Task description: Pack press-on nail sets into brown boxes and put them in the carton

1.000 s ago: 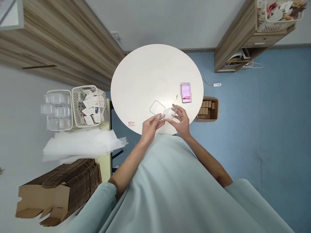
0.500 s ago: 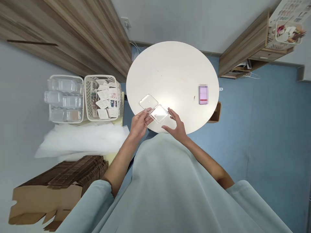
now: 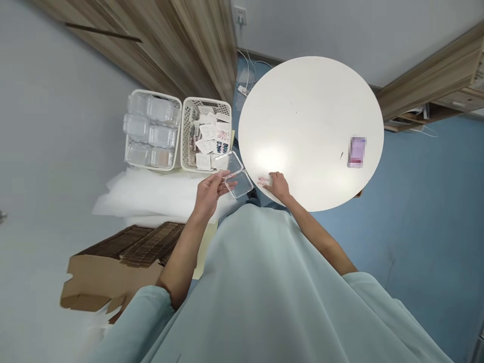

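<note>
Clear plastic case (image 3: 244, 184): unfolded into two square panels joined along one side, held in the air just off the near left edge of the table. Left hand (image 3: 210, 192): thumb and fingers pinch the case at its left, by the join; fingertips show through the nearer panel.

Small pink-patterned piece (image 3: 262, 180): lying on the table near that same edge, just right of the case and apart from it. Right hand (image 3: 279, 186): at the right end of the piece, thumb and forefinger parted on either side of it; whether they grip it cannot be told.

White round table (image 3: 310, 111): bears, toward its right side, a purple-and-red rectangular item (image 3: 356, 152), its surface blurred, with a small dark fragment (image 3: 342, 155) just left of it.

Left of the table: a white basket (image 3: 185, 141) of printed cards, and beside it, further left, a second basket (image 3: 179, 132) of clear containers. Nearer lie white sheeting (image 3: 151, 196), then stacked brown cardboard (image 3: 109, 275). Far left: a wood-grain cabinet (image 3: 185, 45).
</note>
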`<state>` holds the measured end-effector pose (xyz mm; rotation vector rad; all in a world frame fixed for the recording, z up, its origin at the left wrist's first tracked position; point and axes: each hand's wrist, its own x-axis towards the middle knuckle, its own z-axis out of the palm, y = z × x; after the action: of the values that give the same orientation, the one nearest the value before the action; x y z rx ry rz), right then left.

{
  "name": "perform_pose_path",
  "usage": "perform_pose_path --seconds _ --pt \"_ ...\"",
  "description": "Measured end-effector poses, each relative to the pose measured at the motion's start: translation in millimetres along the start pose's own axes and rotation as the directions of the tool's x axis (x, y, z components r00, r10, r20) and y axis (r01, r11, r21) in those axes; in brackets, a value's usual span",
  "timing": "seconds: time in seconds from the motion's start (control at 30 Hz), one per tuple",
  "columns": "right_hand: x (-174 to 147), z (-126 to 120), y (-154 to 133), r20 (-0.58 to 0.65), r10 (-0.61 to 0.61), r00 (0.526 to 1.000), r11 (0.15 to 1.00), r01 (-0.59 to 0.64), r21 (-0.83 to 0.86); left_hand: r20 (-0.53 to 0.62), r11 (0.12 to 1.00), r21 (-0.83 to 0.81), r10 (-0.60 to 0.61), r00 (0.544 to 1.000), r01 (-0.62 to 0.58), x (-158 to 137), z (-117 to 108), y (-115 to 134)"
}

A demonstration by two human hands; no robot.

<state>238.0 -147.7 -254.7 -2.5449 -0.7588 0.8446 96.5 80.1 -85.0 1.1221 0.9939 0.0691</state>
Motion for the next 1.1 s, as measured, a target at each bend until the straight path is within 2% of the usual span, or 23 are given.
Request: perform_pose_path --seconds 0.13,0.27,0.43,0.57,0.77,0.97,1.1 --pt "1.8 12.9 -3.8 -0.020 0.034 0.999 0.997 -0.035 -0.066 -0.001 1.000 -0.017 0.000 1.000 0.000 -4.2 -17.9 -5.0" --pt "2.2 15.5 -5.9 -0.026 0.022 0.999 0.997 -0.024 -0.067 -0.004 0.999 -0.037 -0.004 1.000 0.004 -5.2 -23.8 -8.3" --pt "-3.1 8.0 -2.9 0.010 0.081 0.997 0.997 -0.081 -0.022 0.024 0.999 -0.029 -0.013 1.000 0.013 -2.2 -18.2 -10.4" --pt "-17.0 -9.3 6.7 0.032 0.122 0.992 0.989 -0.124 0.076 0.068 1.000 -0.006 -0.020 0.998 0.020 2.4 -4.7 -12.7" --pt "-46.2 -55.5 30.3 -0.142 0.104 0.984 0.955 -0.059 0.289 0.182 0.998 0.038 -0.061 0.981 0.055 9.2 36.9 -22.0" --pt "-85.5 -118.5 53.9 -0.338 0.202 0.919 0.850 0.006 0.526 0.274 0.993 0.091 -0.099 0.956 0.077 3.7 101.2 -29.6" --pt "-112.2 -156.8 63.3 -0.400 0.236 0.886 0.793 0.062 0.606 0.334 0.988 0.124 -0.124 0.934 0.087 -5.3 144.0 -31.9"
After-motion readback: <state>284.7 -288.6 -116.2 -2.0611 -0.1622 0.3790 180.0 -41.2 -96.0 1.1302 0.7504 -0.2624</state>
